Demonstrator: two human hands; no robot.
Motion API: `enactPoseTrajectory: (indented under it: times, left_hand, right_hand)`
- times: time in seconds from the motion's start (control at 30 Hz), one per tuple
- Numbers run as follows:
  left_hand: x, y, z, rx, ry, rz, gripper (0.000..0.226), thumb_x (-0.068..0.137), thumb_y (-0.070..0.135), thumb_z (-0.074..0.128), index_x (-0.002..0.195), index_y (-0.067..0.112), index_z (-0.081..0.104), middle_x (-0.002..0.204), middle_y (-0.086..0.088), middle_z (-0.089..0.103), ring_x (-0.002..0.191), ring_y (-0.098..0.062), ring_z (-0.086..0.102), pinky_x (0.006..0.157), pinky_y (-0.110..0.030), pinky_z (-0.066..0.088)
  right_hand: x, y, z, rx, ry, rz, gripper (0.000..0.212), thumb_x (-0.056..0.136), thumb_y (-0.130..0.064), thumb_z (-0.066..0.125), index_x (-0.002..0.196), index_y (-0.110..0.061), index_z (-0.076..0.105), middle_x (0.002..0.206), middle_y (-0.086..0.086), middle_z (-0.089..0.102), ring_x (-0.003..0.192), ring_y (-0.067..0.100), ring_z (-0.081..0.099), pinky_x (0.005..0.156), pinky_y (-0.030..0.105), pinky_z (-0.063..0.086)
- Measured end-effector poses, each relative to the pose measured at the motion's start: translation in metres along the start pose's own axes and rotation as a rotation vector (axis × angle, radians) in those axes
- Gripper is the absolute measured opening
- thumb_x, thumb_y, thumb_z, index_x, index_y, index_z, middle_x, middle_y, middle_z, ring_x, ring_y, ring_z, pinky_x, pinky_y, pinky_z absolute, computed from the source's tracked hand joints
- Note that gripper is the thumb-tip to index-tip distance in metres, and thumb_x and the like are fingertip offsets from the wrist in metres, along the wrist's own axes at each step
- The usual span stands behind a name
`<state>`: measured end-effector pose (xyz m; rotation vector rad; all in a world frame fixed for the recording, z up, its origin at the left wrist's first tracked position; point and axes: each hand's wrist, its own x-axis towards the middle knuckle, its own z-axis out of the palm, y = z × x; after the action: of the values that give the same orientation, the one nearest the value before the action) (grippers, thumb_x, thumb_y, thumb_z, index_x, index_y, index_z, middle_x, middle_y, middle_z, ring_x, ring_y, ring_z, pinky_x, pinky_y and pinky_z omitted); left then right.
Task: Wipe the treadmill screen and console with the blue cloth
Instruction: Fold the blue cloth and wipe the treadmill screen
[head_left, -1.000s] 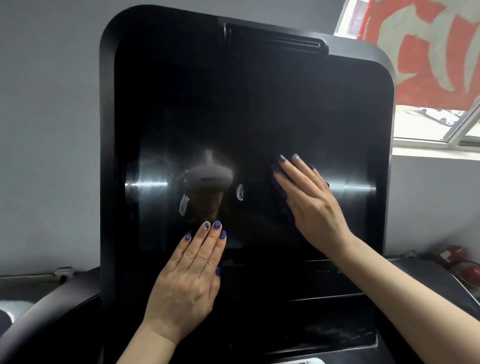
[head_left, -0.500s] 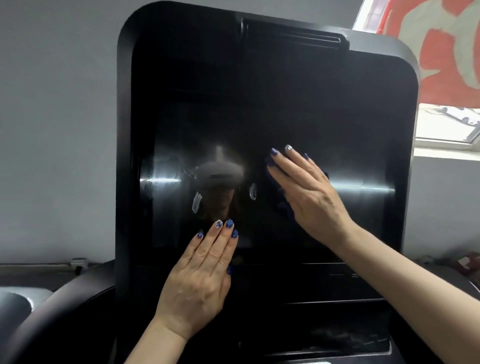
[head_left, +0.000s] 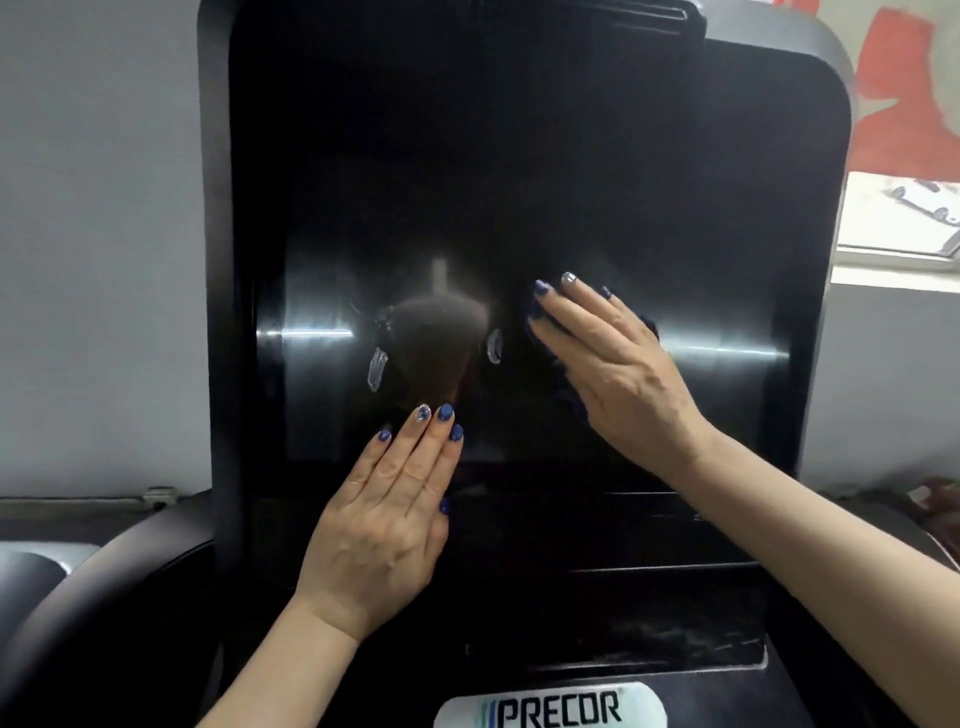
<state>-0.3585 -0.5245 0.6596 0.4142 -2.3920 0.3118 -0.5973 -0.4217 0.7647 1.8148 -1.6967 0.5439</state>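
Dark blue, soft cloth (head_left: 563, 384) is pinned flat against the glossy black treadmill screen (head_left: 519, 182) under the right hand (head_left: 618, 384), whose fingers are laid straight and close together over it; only crumpled edges of the fabric are seen, past the fingertips, beside the thumb edge and at the far side of the palm. The cloth is judged light, limp and easily bunched, so it is best held by broad palm pressure, not pinched at a corner, or a fold may slip out. The screen is judged hard, smooth and slippery, and liable to smear; even, moderate pressure seems called for, since glass of this kind may be fragile.

The left hand (head_left: 384, 525) is pressed flat, fingers straight, below and to the left of the right hand, across the lower edge of the screen, and appears to steady the panel. Beneath both hands the black console (head_left: 649, 613) is seen, with a shallow dusty tray (head_left: 675, 642) in which nothing can be made out. Nearer than the left wrist a white PRECOR badge (head_left: 550, 709) is fixed.
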Motion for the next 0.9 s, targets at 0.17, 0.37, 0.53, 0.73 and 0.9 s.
enactPoseTrajectory:
  times: [0.17,0.37,0.53,0.73,0.9]
  left_hand:
    - [-0.001,0.002,0.001,0.011,0.010,-0.002,0.053,0.101,0.019,0.035,0.152,0.002,0.035,0.161,-0.014,0.030,0.150,-0.026,0.026,0.123,-0.044,0.021]
    - [-0.001,0.001,0.001,0.015,0.023,-0.002,0.054,0.101,0.020,0.036,0.152,0.003,0.034,0.161,-0.013,0.029,0.150,-0.025,0.025,0.123,-0.043,0.022]
    - [-0.001,0.001,0.000,0.006,0.031,0.004,0.055,0.101,0.020,0.039,0.153,0.003,0.033,0.162,-0.013,0.028,0.150,-0.026,0.026,0.122,-0.044,0.023]
    - [-0.001,0.002,0.002,0.007,0.038,0.005,0.055,0.101,0.020,0.038,0.153,0.003,0.031,0.162,-0.013,0.027,0.151,-0.026,0.024,0.122,-0.044,0.023]
    - [-0.002,0.002,0.001,0.017,0.024,0.011,0.055,0.101,0.019,0.037,0.153,0.002,0.031,0.162,-0.014,0.026,0.151,-0.027,0.024,0.123,-0.045,0.022]
  right_hand:
    - [-0.039,0.021,-0.016,-0.021,-0.268,-0.233,0.044,0.103,-0.027,0.041,0.146,-0.018,0.044,0.156,-0.002,0.035,0.147,0.019,0.028,0.118,0.043,0.027]
    - [-0.038,0.003,-0.010,0.014,-0.141,-0.090,0.049,0.095,-0.023,0.056,0.142,-0.015,0.049,0.153,0.002,0.038,0.145,0.021,0.031,0.120,0.039,0.022]
    - [-0.048,-0.002,-0.010,0.036,-0.333,-0.268,0.046,0.100,-0.027,0.049,0.145,-0.016,0.047,0.156,-0.003,0.032,0.148,0.017,0.023,0.122,0.034,0.013]
    - [-0.069,0.020,-0.030,-0.035,-0.445,-0.332,0.043,0.107,-0.032,0.031,0.146,-0.019,0.044,0.157,-0.006,0.032,0.149,0.014,0.018,0.123,0.033,0.009]
    - [-0.051,-0.036,0.008,0.028,-0.388,-0.383,0.042,0.102,-0.014,0.047,0.144,-0.017,0.048,0.156,-0.004,0.036,0.148,0.018,0.022,0.123,0.036,0.015]
